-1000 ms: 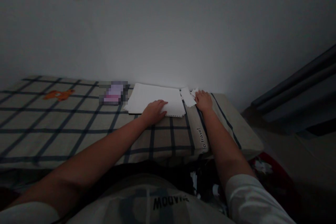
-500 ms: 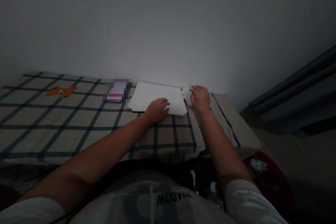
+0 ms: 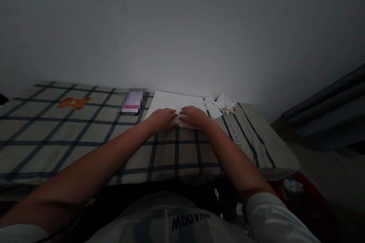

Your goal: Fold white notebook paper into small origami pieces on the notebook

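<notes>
A pad of white paper [image 3: 178, 100] with a row of punched holes along its near edge lies on the checked tablecloth. My left hand [image 3: 162, 120] rests on the pad's near left part, fingers stretched out with nothing visible in them. Close beside it, my right hand [image 3: 194, 117] lies over the near right part of the pad, its fingers extended and almost touching the left fingertips. Just right of the pad are a loose piece of white paper [image 3: 212, 109] and a crumpled white paper [image 3: 226, 102]. The palms hide part of the pad's near side.
Left of the pad lies a phone-like item [image 3: 132, 102], blurred by pixels. Farther left is an orange bear-shaped piece [image 3: 74, 103]. A wall [image 3: 182, 38] rises behind the table. A red container [image 3: 303, 201] stands below at the right, near dark grey fabric folds [image 3: 327, 110].
My right hand has left the paper at the pad's right and moved left onto the pad, uncovering the crumpled paper. The left hand stays on the pad. The view has shifted slightly.
</notes>
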`<state>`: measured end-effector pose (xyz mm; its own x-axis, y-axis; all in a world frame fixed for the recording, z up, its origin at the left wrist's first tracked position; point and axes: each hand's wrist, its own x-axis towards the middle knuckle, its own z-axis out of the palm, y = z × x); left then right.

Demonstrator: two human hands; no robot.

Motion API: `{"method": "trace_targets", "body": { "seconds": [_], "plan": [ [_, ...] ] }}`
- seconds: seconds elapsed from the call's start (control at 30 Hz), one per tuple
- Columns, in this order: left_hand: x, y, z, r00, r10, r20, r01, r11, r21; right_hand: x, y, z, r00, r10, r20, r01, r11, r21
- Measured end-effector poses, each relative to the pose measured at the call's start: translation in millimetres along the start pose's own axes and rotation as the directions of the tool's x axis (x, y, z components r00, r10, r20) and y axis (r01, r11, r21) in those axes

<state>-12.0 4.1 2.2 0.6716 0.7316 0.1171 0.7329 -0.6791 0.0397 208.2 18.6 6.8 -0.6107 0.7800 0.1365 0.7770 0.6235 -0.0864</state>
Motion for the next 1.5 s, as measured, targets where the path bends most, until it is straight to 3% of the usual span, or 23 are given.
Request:
{"method": "trace_targets", "body": {
  "seconds": [0.17,0.33,0.63,0.8,0.97,1.17,1.37,1.5],
  "plan": [
    [-8.4,-3.6,2.2,0.999,0.040,0.005,-0.040,0.999,0.036,-8.2,8.4,12.9,0.999,0.003,-0.032,0.001,0.991,0.131],
    [-14.8,-9.6,5.4,1.000,0.003,0.012,-0.002,0.997,-0.080,-14.3,17.9,13.2,1.000,0.019,-0.024,-0.012,0.955,0.295],
    [-17.7,-7.0,7.1,1.000,-0.024,-0.018,0.021,0.988,-0.156,-19.3,26.1,14.4,1.000,0.008,-0.027,0.002,0.946,0.325],
    [-17.6,-4.6,7.5,0.995,-0.100,-0.018,0.095,0.975,-0.201,-20.4,23.7,10.5,0.998,-0.018,-0.054,0.037,0.931,0.364],
    [-17.7,-7.0,3.5,0.990,-0.137,-0.045,0.125,0.970,-0.210,-21.6,23.4,4.8,0.994,0.080,-0.070,-0.047,0.922,0.385],
    [-17.4,-15.4,-4.7,0.979,-0.195,-0.066,0.184,0.972,-0.144,-24.5,33.0,-2.8,0.986,0.144,-0.089,-0.112,0.949,0.295],
    [-15.5,-5.8,-8.7,0.988,-0.147,-0.056,0.143,0.988,-0.063,-24.2,18.0,-1.4,0.984,0.063,-0.165,-0.010,0.951,0.308],
    [-15.3,3.7,-7.5,0.990,-0.115,-0.079,0.112,0.993,-0.040,-18.7,0.3,1.6,0.983,-0.058,-0.176,0.113,0.941,0.319]
  ]
}}
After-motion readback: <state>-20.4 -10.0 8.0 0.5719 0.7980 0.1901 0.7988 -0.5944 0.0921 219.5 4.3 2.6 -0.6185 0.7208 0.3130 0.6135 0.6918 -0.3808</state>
